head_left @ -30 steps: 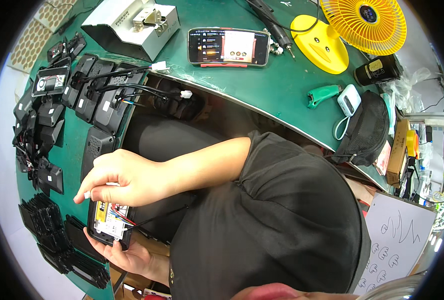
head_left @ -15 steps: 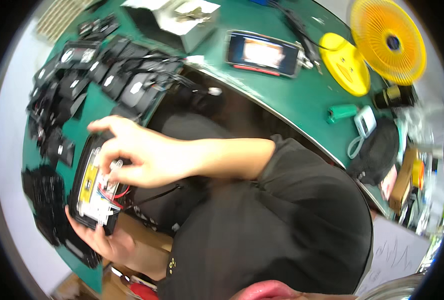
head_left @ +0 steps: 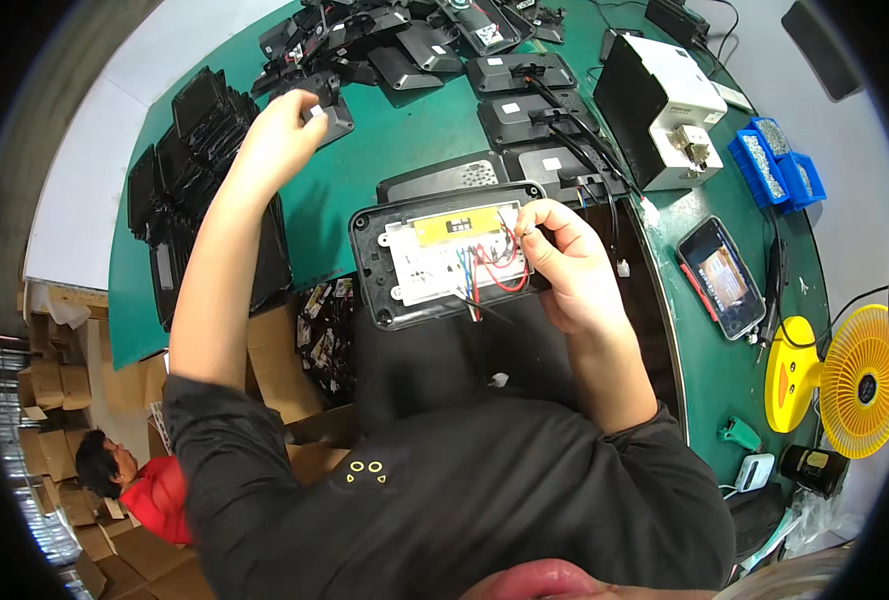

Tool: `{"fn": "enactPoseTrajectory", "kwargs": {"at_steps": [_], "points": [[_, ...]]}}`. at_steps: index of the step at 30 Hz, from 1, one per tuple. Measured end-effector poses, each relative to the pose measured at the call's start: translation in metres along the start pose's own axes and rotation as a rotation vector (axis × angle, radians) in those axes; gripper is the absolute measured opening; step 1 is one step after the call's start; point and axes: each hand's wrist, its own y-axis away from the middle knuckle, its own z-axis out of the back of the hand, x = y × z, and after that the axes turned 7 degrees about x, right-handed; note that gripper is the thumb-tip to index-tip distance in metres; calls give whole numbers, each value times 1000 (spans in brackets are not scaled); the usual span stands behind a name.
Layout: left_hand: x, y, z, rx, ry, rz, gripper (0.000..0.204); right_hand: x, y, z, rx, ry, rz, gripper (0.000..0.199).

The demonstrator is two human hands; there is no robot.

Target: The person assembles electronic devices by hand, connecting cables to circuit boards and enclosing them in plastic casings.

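Both hands have parted: your right hand [head_left: 569, 265] now holds the open black housing [head_left: 444, 255] alone, your left hand [head_left: 282, 125] pinching a small white part [head_left: 315, 111] far left.

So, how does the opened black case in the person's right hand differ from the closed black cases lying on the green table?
The opened case shows a white board, yellow label and coloured wires; the closed cases show only dark covers. The opened case is held by the right hand off the green table; the closed ones lie flat. Both are black, rounded rectangles.
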Motion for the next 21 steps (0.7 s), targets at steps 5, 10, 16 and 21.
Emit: {"fn": "enactPoseTrajectory", "kwargs": {"at_steps": [5, 10, 16, 21], "points": [[62, -92, -68, 70, -463, 15, 48, 2, 7, -8, -36, 268, -59, 9], [90, -133, -106, 147, -559, 49, 65, -17, 11, 12, -11, 593, 100, 12], [88, -118, -63, 7, -407, 8, 60, -6, 14, 16, 74, 731, 219, 12], [-3, -26, -52, -51, 615, -203, 54, -9, 6, 29, -5, 801, 149, 13]]}}
